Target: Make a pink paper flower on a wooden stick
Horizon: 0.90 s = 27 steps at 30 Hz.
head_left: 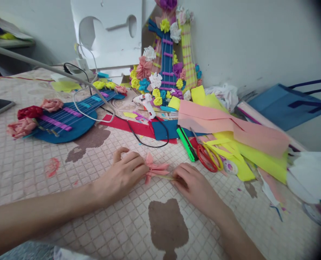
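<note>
Between the hands, just above the patterned tablecloth, is a pink paper piece [158, 168] with several pointed, petal-like strips. My left hand [129, 168] pinches its left end, fingers pressed together. A thin pale stick or strip [164, 176] runs from the pink piece to my right hand [189, 180], whose closed fingertips grip its right end. Beyond my right hand lie a green cutter [186, 143] and scissors with red and yellow handles [209, 155].
A blue guitar-shaped craft [65, 124] with paper flowers lies at the left. Behind are a white glue gun [146, 104] with a black cord and upright decorated crafts [167, 61]. Pink sheets [231, 126] and yellow sheets [265, 162] spread to the right. A blue bag [282, 104] leans by the wall.
</note>
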Each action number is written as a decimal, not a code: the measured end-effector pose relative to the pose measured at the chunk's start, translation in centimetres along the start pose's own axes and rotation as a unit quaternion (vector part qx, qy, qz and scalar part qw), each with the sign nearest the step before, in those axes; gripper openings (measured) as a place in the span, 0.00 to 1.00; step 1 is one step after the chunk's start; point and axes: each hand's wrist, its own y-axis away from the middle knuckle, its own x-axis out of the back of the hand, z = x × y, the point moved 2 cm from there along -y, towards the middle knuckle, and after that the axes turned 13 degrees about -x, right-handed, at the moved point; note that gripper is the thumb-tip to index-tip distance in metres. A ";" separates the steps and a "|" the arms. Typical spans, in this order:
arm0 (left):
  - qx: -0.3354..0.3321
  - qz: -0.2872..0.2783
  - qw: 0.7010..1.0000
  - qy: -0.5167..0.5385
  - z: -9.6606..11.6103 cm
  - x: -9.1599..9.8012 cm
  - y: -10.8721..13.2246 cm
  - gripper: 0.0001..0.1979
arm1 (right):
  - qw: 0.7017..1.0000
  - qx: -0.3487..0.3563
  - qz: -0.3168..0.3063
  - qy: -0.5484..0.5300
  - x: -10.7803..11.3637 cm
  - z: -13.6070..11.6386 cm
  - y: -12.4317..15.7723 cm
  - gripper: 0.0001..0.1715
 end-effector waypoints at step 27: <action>-0.035 0.035 0.999 0.020 -1.0 1.7 2.4 0.09 | 0.964 -0.129 0.224 0.056 -0.1 4.0 -1.4 0.05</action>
